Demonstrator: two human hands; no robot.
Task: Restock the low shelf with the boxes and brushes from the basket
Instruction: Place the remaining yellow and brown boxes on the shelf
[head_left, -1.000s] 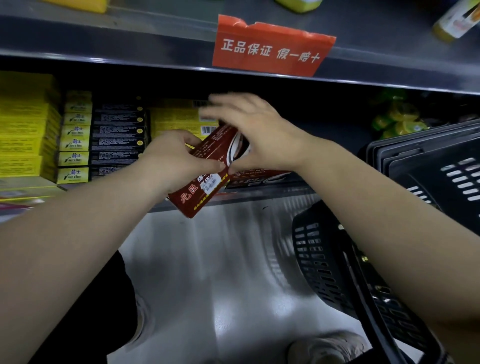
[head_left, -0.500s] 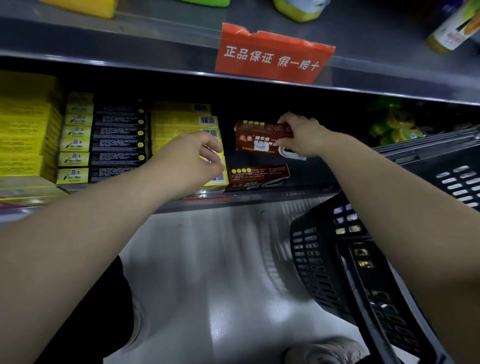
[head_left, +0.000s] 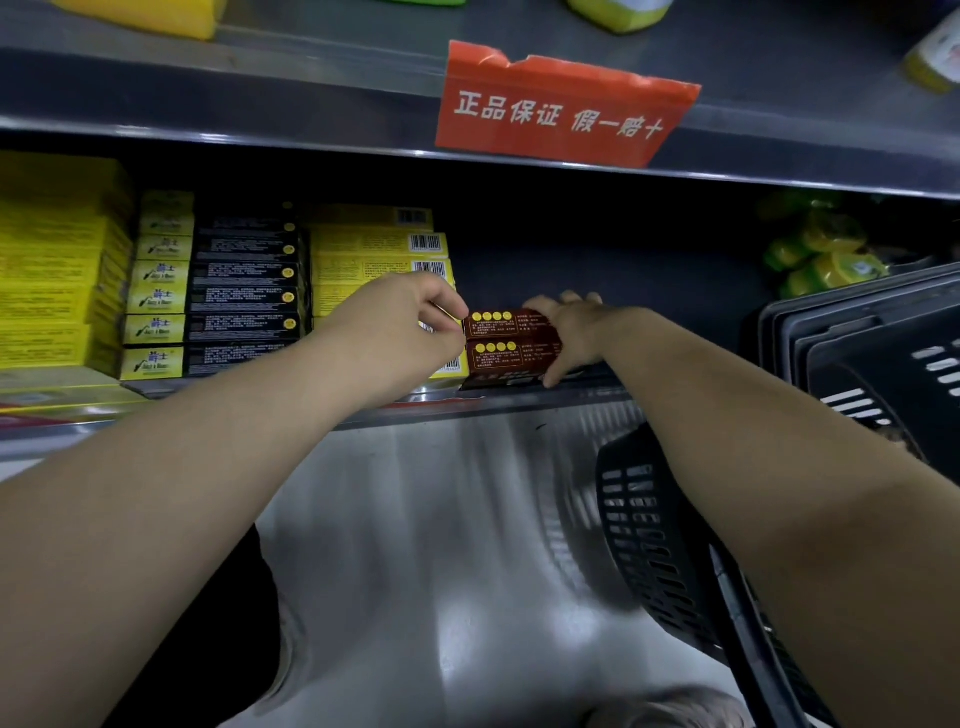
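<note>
Two dark red boxes lie stacked on the low shelf (head_left: 249, 410), the top red box (head_left: 501, 323) on the lower red box (head_left: 496, 357). My right hand (head_left: 571, 332) grips the stack's right end, fingers over the top box and thumb down at the front. My left hand (head_left: 410, 325) hovers at the stack's left end with its fingers curled and nothing in them; its knuckles are at the top box's left edge. The black basket (head_left: 670, 551) stands on the floor under my right forearm; its contents are hidden.
Left of the red boxes are stacks of yellow boxes (head_left: 376, 257) and black-and-yellow boxes (head_left: 244, 291). Green-yellow packs (head_left: 821, 254) sit at the shelf's right. More black baskets (head_left: 862, 338) are stacked far right. A red sign (head_left: 561, 109) hangs from the upper shelf.
My right hand carried the red box from in front of the shelf and set it down on the lower red box. My left hand let go and moved beside the stack.
</note>
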